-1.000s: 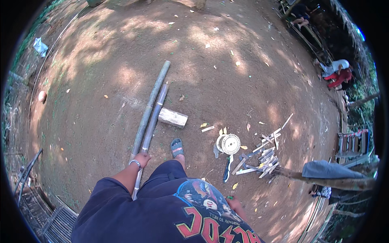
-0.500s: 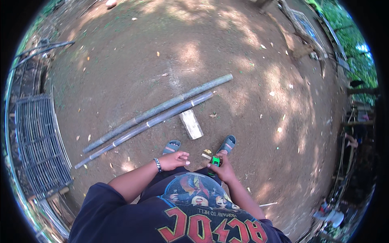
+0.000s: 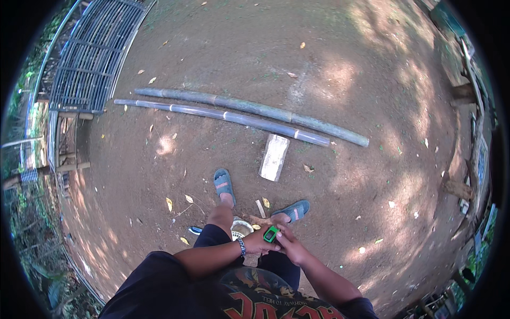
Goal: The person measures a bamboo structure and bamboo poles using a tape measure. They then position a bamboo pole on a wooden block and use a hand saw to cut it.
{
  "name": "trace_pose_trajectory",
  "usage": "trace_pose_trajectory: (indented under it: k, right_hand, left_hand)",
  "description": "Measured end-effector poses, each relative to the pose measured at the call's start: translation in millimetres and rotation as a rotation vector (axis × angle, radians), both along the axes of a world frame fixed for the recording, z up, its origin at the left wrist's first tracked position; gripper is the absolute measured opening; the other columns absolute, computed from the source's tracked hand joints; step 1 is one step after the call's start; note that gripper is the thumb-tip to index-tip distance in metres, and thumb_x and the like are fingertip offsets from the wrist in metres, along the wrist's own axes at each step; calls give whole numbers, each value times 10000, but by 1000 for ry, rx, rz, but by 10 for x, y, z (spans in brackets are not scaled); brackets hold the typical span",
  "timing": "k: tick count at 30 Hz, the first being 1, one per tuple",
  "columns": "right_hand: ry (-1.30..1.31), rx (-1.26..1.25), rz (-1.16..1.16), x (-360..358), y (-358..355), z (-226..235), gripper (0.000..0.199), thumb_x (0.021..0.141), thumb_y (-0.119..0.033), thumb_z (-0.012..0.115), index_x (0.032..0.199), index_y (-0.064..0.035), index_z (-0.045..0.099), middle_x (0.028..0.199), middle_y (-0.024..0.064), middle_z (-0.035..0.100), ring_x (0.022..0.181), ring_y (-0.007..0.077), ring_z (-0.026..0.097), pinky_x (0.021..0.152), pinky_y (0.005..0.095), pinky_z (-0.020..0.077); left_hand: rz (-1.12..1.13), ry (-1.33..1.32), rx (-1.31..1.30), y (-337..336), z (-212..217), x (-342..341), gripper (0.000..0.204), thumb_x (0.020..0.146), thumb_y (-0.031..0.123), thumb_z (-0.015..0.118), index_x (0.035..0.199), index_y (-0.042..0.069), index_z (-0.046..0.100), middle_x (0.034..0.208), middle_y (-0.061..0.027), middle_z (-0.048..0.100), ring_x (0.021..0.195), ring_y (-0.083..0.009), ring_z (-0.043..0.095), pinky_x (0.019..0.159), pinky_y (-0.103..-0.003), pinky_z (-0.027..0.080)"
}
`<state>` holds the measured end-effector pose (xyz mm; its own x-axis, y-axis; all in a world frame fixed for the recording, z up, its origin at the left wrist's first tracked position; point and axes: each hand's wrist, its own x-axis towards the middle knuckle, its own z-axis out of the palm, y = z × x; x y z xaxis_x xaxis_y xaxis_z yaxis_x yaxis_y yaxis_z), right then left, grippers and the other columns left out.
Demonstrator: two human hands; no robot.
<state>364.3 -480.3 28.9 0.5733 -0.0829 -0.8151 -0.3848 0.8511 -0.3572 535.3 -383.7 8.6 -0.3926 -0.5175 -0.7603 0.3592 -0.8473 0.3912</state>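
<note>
Green tape measure (image 3: 270, 234) sits pinched in the grip of left hand (image 3: 255, 242) and right hand (image 3: 290, 246).

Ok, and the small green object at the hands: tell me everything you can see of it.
The small green object is compact and blocky, bright green with a dark middle. It looks like hard plastic, perhaps a tape measure. It is held in front of the body, between left hand and right hand, both seemingly touching it. Its underside is hidden; finer details are too small to tell.
</note>
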Motion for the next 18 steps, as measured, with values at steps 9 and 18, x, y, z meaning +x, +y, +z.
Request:
trace_pose_trajectory:
  k: [9, 18]
  right_hand:
    - [198, -731, 819, 513, -1151, -2171, 703, 873, -335, 730, 1423, -8, 437, 1277, 214, 610, 1110, 304, 638, 943, 387, 505]
    - [370, -1607, 776, 2389, -2937, -4483, 489, 855, -175, 673, 1316, -57, 556, 1330, 210, 566, 1246, 383, 525, 1056, 423, 423]
  left_hand:
    - [-23, -545, -231, 504, -1750, 716, 900, 700, 292, 809, 1443, 52, 362, 1188, -174, 613, 1067, -279, 625, 919, -361, 488]
    - [220, -592, -392, 190, -1901, 1835, 861, 801, 229, 817, 1464, 19, 309, 1394, -132, 483, 1303, -220, 470, 1074, -342, 372]
